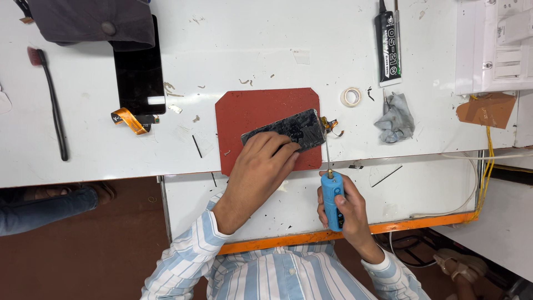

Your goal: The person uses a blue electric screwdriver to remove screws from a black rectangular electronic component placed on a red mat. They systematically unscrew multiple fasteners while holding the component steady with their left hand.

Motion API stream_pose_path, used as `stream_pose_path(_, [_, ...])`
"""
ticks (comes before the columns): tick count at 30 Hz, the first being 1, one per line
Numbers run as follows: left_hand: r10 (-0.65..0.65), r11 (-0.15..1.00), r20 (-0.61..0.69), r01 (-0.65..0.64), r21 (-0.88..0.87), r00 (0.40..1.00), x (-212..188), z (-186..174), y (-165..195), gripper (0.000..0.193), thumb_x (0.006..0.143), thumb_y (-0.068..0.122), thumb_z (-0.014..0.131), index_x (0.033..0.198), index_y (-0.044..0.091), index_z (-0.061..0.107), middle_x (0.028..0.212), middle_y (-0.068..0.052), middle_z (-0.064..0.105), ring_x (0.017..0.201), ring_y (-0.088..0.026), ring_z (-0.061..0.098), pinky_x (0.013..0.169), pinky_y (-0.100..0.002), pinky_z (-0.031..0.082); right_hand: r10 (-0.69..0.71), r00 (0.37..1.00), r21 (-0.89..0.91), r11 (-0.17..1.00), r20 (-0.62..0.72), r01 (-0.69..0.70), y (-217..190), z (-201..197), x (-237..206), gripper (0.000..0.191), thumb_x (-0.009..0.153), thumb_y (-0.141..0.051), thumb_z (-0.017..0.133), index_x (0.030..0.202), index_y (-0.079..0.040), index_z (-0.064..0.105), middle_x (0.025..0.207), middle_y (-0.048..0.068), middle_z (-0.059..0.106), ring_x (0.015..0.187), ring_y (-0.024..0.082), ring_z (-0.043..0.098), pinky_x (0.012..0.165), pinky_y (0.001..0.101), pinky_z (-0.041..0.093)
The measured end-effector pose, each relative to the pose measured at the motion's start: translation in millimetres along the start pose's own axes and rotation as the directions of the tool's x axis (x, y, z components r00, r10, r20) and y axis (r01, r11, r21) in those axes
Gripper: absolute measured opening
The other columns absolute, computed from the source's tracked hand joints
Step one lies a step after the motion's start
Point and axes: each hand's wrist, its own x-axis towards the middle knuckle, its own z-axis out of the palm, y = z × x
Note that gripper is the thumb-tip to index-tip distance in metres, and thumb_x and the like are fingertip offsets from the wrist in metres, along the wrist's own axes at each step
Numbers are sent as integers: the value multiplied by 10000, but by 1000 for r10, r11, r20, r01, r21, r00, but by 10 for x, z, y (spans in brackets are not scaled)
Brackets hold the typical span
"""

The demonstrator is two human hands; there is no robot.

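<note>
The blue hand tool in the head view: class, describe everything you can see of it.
The blue hand tool has a stubby plastic-looking body, a brass-coloured collar at its top and a thin metal needle bit reaching up to the dark phone panel on the red mat. The right hand grips it upright over the white table.

A black brush (53, 105), tape roll (351, 96), glue tube (387, 49) and grey rag (395, 118) lie on the white table (83, 150)

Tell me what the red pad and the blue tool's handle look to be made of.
Red mat: likely rubber or silicone, since it lies matte and flat with clipped corners. Blue tool in the right hand: probably plastic handle, smooth with a slight sheen, and a thin metal tip.
</note>
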Motion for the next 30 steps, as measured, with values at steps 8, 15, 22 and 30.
stream_pose_path(8, [-227,909,-24,203,-363,974,7,-122,119,153,970,186,697,1062,76,751,1051,-36,728,982,-203,680,861,-344,535,-5,993,-72,997,114,14,50,80,-27,637,1008,-471,471,1373,51,488,845,96,602,508,114,587,431,248,479])
stream_pose_path(15, [-343,361,354,470,-806,870,-56,-32,38,151,942,155,709,1039,43,740,1000,-53,746,945,-130,725,873,-288,609,-7,989,-98,995,147,21,96,98,-61,653,1004,-492,477,1372,48,487,833,90,608,503,109,594,426,248,482])
stream_pose_path(22, [-305,97,331,375,-922,893,-200,73,9,132,960,126,712,1042,24,725,1020,-65,715,979,-131,685,900,-303,585,-40,982,-28,999,186,46,160,198,-115,716,1006,-547,471,1367,71,485,806,88,609,481,108,584,404,247,468])
stream_pose_path(30, [-395,-130,275,243,-961,876,-221,-33,160,130,979,157,721,1031,38,715,994,-58,693,963,-145,645,913,-305,558,-33,976,15,999,214,31,132,257,-158,723,1012,-546,467,1381,76,480,799,80,601,477,100,562,403,240,446])
